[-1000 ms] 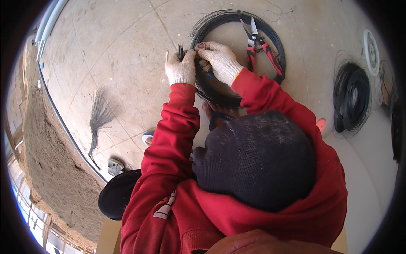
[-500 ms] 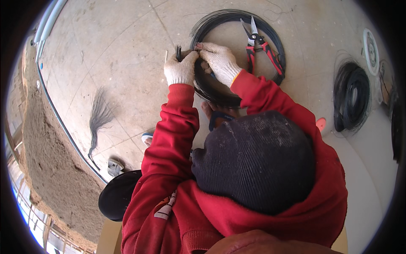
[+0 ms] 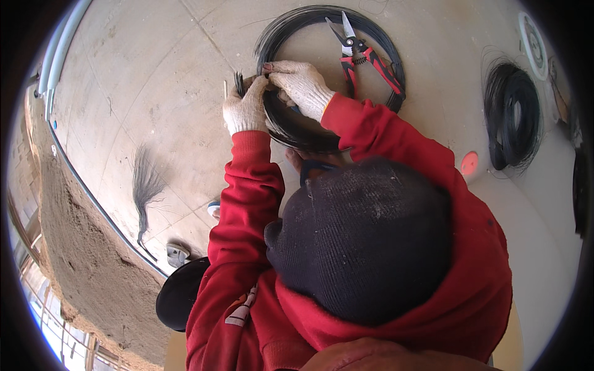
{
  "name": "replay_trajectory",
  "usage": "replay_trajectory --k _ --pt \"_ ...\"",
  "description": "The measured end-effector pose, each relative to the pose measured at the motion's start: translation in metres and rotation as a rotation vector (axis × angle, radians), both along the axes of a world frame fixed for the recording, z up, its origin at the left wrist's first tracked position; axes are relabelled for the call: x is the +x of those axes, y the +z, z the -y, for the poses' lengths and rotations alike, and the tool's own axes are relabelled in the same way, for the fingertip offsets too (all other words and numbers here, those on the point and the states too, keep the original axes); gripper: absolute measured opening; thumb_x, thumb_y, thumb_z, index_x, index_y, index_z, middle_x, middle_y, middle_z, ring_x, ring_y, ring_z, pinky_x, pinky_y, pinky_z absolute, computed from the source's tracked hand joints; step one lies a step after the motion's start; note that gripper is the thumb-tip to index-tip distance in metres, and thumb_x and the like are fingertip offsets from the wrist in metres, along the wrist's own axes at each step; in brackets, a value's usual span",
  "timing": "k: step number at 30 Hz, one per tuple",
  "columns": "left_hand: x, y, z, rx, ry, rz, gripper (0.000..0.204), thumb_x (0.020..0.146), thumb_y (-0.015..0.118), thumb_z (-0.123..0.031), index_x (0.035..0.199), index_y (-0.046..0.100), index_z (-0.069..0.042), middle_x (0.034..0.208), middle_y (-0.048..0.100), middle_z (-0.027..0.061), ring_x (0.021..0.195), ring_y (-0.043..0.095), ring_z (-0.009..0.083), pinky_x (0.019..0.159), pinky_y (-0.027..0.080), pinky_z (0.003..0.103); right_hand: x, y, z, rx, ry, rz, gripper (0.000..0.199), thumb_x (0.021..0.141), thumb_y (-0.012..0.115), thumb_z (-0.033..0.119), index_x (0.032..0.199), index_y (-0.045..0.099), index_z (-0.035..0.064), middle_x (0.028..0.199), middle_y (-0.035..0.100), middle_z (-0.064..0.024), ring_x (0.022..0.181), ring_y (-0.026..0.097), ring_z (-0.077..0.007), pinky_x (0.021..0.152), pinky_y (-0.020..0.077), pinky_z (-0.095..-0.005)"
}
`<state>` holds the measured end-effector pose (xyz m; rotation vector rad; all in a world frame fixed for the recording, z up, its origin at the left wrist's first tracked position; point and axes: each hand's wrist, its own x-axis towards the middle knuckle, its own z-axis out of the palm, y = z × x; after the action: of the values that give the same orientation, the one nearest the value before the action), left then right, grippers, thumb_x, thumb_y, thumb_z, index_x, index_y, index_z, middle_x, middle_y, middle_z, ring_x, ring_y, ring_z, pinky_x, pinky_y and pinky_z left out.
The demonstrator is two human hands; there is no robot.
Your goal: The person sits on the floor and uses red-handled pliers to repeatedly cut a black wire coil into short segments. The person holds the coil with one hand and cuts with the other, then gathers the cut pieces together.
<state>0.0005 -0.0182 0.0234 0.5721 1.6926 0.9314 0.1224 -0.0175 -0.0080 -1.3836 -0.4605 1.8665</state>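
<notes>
My left hand (image 3: 244, 110), in a white knit glove, closes on a bundle of short dark wires (image 3: 239, 80) whose ends stick up past the fingers. Close against it, my right hand (image 3: 300, 83), gloved too, pinches at the left side of a large coil of black wire (image 3: 297, 131); the fingers partly hide what they grip. The coil lies on the floor around a pair of red-and-black snips (image 3: 365, 59), their blades apart and pointing away from me.
A fanned bundle of dark wires (image 3: 143, 191) lies on the floor at left. Another black wire coil (image 3: 518, 117) and a white ring-shaped reel (image 3: 533, 46) are at right. A dark knit cap (image 3: 365, 247) blocks the lower middle. Blue-grey pipes (image 3: 62, 55) stand far left.
The whole view has shifted slightly, so hands, coil and snips appear farther left and higher. Both hands stay close together at the coil, in nearly the same hold.
</notes>
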Motion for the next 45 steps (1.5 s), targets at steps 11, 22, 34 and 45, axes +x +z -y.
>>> replay_trajectory --k 11,22,34,45 --pt "-0.009 0.010 -0.003 -0.074 -0.091 0.144 0.023 0.088 0.068 -0.015 0.106 0.065 -0.001 0.077 0.068 0.0093 0.040 0.039 0.0047 0.035 0.028 0.021 0.046 0.013 0.009 0.772 0.097 1.125 0.024 0.087 0.063 0.020 0.108 0.069 0.0114 0.091 0.068 -0.0098 0.078 0.065 -0.0301 0.068 0.0526 -0.0411" --pt "-0.013 -0.006 -0.005 -0.055 -0.047 0.207 0.020 0.091 0.065 -0.019 0.104 0.066 -0.003 0.078 0.070 0.0092 0.038 0.035 0.0038 0.035 0.024 0.021 0.137 0.057 0.025 0.040 0.829 1.466 0.045 0.078 0.068 0.025 0.119 0.058 0.0073 0.116 0.061 -0.0152 0.102 0.062 -0.0338 0.083 0.0508 -0.0442" --pt "-0.004 0.018 -0.003 -0.065 -0.081 0.261 0.022 0.090 0.067 -0.020 0.103 0.068 -0.002 0.064 0.055 -0.0027 0.041 0.032 0.0031 0.039 0.023 0.023 0.108 0.029 0.076 0.252 0.551 0.207 0.019 0.071 0.058 -0.002 0.088 0.053 0.0047 0.078 0.050 0.0015 0.074 0.049 -0.0086 0.067 0.0440 -0.0274" --pt "-0.004 0.008 -0.001 -0.001 -0.094 0.200 0.020 0.089 0.067 -0.014 0.099 0.067 0.004 0.084 0.065 0.0027 0.074 0.059 0.0098 0.067 0.047 0.022 0.123 0.078 0.035 0.170 0.874 0.211 0.026 0.072 0.049 -0.009 0.096 0.056 -0.0003 0.085 0.058 -0.0055 0.083 0.054 -0.0159 0.083 0.0454 -0.0310"
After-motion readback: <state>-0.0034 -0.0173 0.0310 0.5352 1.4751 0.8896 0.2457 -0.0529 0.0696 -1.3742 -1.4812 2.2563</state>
